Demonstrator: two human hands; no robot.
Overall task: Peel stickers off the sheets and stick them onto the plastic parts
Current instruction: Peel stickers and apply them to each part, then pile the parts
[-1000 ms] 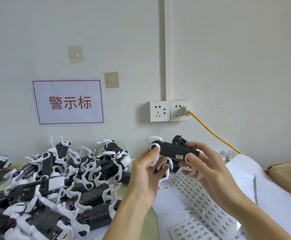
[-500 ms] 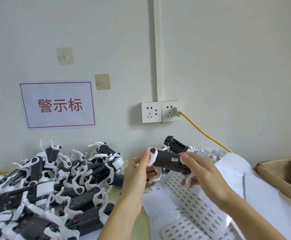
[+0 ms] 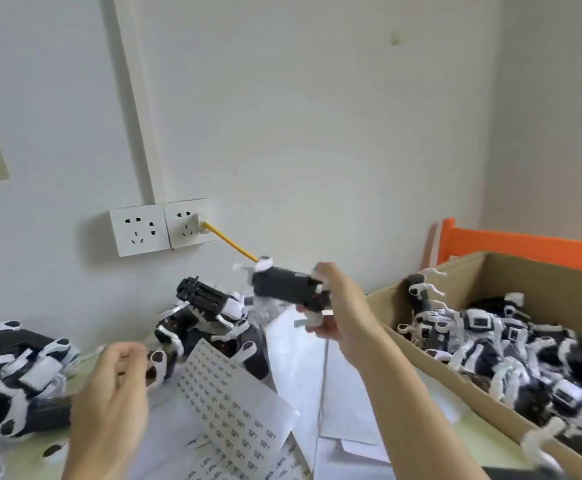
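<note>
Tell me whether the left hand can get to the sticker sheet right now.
Probably yes. The left hand holds nothing and hovers just left of the sticker sheet, whose near face lies uncovered; the right hand holds a black plastic part well clear.

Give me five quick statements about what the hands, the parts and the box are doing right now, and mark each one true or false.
1. The right hand holds a black and white plastic part in the air. True.
2. The left hand also grips that part. False: it is apart from it, low over the table, holding nothing visible.
3. The cardboard box on the right is empty. False: it holds many black and white parts.
4. A sticker sheet lies between the two forearms. True.
5. Both wall sockets have plugs in them. False: only the right one does, with a yellow cable.
</note>
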